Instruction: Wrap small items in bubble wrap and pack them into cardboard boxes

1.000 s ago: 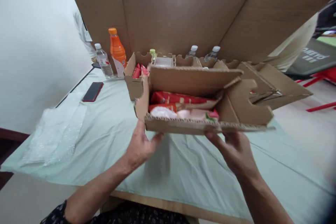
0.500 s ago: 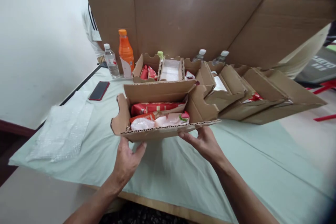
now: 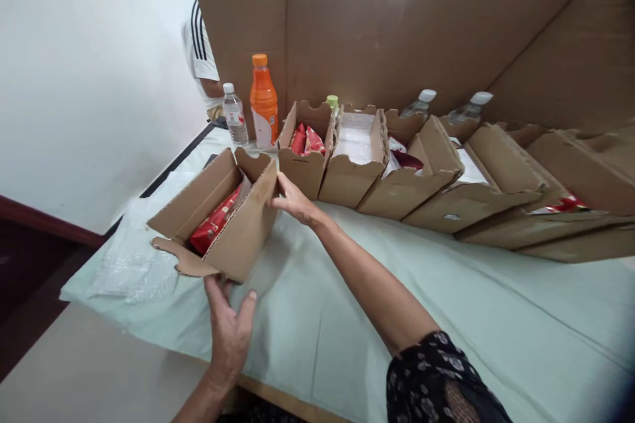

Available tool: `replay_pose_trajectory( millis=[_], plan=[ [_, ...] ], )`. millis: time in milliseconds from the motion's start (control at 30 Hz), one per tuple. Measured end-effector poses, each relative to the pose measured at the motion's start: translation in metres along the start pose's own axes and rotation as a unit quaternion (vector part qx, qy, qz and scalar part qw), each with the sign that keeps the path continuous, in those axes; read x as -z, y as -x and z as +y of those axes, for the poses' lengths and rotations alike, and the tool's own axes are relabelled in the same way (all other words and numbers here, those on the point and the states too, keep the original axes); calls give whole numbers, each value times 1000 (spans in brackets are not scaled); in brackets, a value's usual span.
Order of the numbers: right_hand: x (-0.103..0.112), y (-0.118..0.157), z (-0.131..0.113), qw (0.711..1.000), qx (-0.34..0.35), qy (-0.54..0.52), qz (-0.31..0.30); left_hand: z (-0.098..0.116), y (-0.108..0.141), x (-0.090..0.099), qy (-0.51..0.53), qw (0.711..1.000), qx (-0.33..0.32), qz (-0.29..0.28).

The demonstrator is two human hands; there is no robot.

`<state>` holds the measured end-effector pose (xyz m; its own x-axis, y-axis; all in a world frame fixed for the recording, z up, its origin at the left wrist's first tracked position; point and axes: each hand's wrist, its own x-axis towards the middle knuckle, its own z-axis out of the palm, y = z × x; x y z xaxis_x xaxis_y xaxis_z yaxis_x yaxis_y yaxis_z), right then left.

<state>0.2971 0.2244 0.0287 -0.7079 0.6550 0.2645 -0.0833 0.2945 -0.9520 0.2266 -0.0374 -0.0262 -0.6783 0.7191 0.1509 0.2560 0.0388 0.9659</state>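
Note:
A narrow, open-topped cardboard box sits tilted and turned lengthwise away from me, over the left part of the cloth. Inside it a red packet shows; the near side wall hides the rest. My left hand grips the box at its near end, with fingertips under the bottom edge and the thumb apart. My right hand holds the far right corner, its thumb on the side wall and its other fingers partly hidden behind the end.
A row of cardboard boxes with packets stands before a tall cardboard panel. An orange bottle and a water bottle stand at the back left. Bubble wrap lies on the green cloth. A person is beyond the panel.
Both hands have carried the box left and swung it from crosswise to lengthwise. It now covers most of the phone. The camera view has shifted too.

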Motion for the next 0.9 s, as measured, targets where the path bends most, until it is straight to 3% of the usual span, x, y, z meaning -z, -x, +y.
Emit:
replay_pose_trajectory(
  millis=[167,400,533,733,900],
  plan=[
    [-13,-14,17,994,4,85,71,-7,-13,-25,19,1000,-14,-20],
    [-30,41,64,978,-84,77,174,-17,-74,-41,-32,997,-51,-48],
    [-30,62,76,977,-75,70,188,-22,-118,-48,-76,994,-59,-52],
    [-29,62,74,979,-57,76,181,-30,-161,-65,-111,984,-115,-74],
    [-28,63,73,979,-54,83,177,-23,-197,-57,-66,993,-96,16]
  ],
)
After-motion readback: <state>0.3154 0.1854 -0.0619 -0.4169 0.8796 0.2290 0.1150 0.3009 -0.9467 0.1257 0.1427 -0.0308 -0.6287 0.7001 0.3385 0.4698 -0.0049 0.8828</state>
